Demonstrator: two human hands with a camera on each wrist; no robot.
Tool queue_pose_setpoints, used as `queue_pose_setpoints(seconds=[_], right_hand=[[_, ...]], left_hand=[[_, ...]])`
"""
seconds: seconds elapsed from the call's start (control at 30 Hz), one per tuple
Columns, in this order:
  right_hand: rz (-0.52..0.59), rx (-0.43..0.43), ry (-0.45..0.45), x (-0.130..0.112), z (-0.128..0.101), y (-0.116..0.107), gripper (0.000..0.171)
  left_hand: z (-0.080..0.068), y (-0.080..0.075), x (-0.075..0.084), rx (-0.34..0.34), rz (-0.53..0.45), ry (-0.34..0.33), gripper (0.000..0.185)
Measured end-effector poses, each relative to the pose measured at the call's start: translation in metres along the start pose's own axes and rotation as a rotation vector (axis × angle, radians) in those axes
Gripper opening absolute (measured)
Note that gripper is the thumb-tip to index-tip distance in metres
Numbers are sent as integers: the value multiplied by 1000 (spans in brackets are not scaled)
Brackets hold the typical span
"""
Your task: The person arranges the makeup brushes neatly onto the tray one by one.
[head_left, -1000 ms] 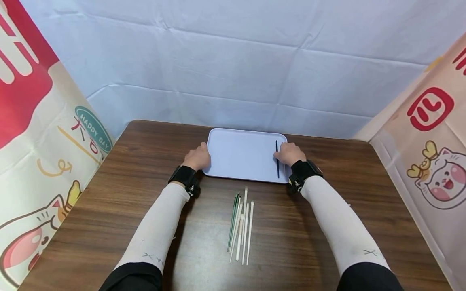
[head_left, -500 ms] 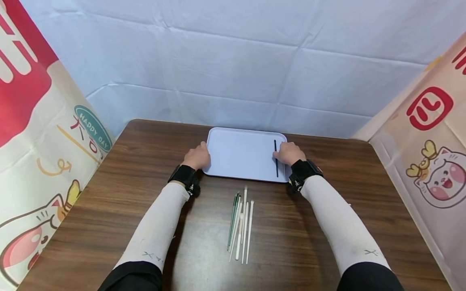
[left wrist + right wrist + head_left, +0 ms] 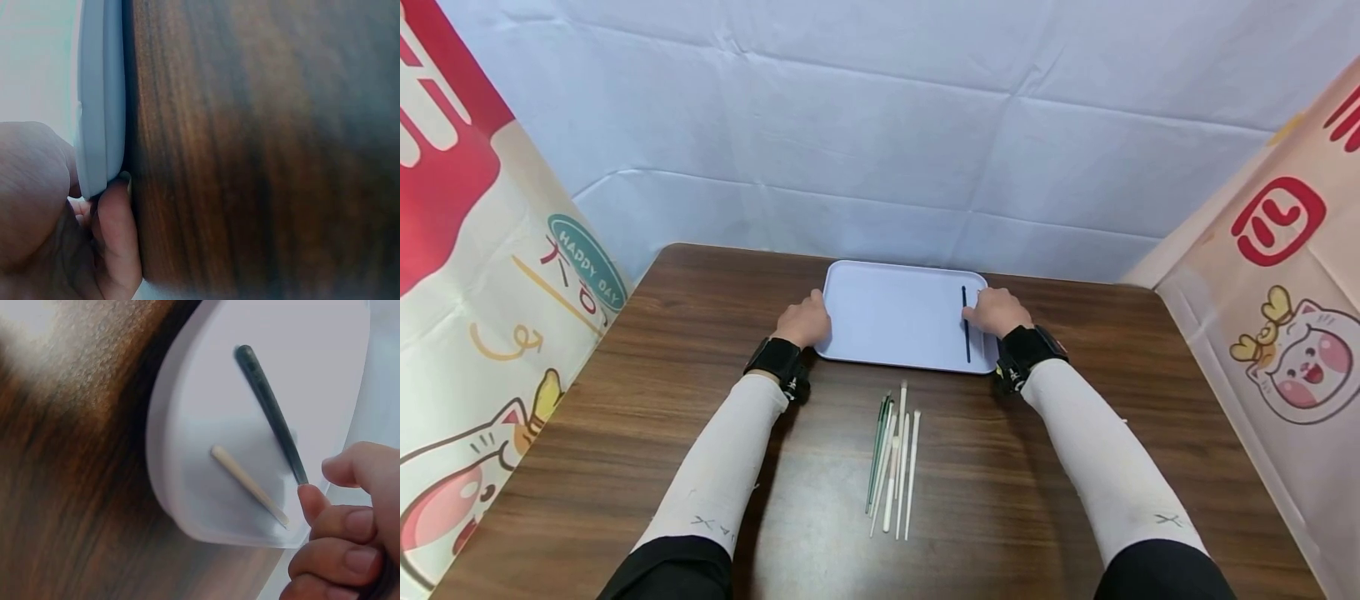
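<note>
We grip the tray [image 3: 895,312] at opposite rims, left hand [image 3: 805,320] and right hand [image 3: 997,311] curled round them, keeping it level. This stops the dark stick [image 3: 965,323] rolling; loose sticks [image 3: 892,460] lie on the desk [image 3: 625,417].

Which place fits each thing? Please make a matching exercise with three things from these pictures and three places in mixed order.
Things:
1. dark stick
2. bundle of pale sticks
3. left hand

Places:
A. on the bare table, nearer the person than the tray
B. at the tray's left edge
C. on the tray, near its right side

Pairs: 1-C, 2-A, 3-B
</note>
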State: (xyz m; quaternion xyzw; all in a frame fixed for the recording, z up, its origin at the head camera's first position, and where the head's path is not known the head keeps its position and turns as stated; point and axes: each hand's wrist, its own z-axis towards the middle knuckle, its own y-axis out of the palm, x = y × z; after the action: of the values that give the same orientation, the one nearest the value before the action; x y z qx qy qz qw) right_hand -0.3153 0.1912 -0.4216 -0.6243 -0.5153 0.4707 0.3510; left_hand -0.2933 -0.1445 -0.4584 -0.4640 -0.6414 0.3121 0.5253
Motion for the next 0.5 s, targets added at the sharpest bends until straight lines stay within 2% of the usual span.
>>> queue_pose_setpoints(seconds=[0.1,0.5], right_hand=[[3,0,4,-2,-3,-2,33],[14,7,-61,-10,-21,-9,34]], left_hand=[[1,0,0,-1,5,0,32],[-2,-1,2,4,2,-12,34]])
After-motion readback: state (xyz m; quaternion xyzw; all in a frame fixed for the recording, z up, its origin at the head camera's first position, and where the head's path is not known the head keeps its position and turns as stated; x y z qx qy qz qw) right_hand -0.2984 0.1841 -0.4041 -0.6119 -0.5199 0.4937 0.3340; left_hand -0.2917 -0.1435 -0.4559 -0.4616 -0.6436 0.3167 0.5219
